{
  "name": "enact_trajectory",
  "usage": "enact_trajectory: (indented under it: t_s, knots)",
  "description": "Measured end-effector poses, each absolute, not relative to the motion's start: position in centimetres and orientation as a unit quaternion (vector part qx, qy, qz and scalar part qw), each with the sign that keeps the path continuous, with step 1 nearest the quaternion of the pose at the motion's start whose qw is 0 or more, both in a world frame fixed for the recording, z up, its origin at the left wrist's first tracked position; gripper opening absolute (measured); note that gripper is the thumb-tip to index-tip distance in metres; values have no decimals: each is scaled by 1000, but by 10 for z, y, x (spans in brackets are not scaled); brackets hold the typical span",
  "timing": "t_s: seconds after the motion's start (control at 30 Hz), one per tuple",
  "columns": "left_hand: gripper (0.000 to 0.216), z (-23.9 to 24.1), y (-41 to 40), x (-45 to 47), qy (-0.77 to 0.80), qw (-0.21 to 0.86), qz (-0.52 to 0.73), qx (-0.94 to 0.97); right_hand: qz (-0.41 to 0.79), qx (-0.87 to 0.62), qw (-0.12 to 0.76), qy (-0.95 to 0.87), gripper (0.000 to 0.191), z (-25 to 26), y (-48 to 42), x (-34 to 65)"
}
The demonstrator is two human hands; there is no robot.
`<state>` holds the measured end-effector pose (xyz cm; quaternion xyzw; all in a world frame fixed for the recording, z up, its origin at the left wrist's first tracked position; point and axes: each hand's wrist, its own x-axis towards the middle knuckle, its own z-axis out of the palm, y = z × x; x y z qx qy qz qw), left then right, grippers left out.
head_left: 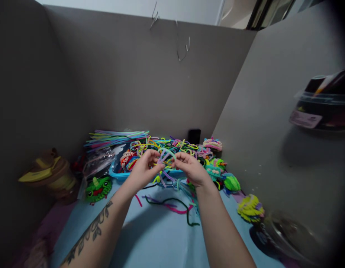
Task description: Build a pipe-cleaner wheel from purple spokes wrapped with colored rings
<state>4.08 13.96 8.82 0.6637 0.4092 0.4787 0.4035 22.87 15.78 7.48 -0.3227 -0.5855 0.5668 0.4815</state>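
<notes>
My left hand (144, 170) and my right hand (190, 168) are raised together above the light blue table (155, 238). Both pinch a small bundle of pipe cleaners (166, 155) in pale purple, green and yellow, bent into an arch between the fingertips. Loose ends hang down below the hands. Just behind them a blue tray (116, 172) holds a tangled heap of coloured pipe cleaners (178, 145).
Straight pipe cleaners (113, 137) lie at the back left. A green frog figure (98, 188), a brown and yellow cup (50, 173), fuzzy craft pieces (250, 208) on the right, loose dark green and pink pieces (172, 204). Grey partition walls enclose the desk.
</notes>
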Motion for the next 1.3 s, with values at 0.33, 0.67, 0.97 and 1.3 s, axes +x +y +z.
enact_trajectory:
  t_s: [0.33, 0.67, 0.97, 1.3]
  knots:
    - [28, 99, 143, 29, 453, 422, 515, 593, 545, -297, 494, -609, 18, 75, 154, 221]
    - [32, 99, 142, 28, 399, 515, 526, 546, 564, -266, 523, -581, 41, 76, 151, 214]
    - [25, 97, 143, 27, 426, 470, 539, 554, 562, -272, 526, -577, 37, 78, 148, 211]
    - [26, 94, 145, 28, 418, 461, 536, 570, 485, -347, 594, -541, 16, 70, 156, 204]
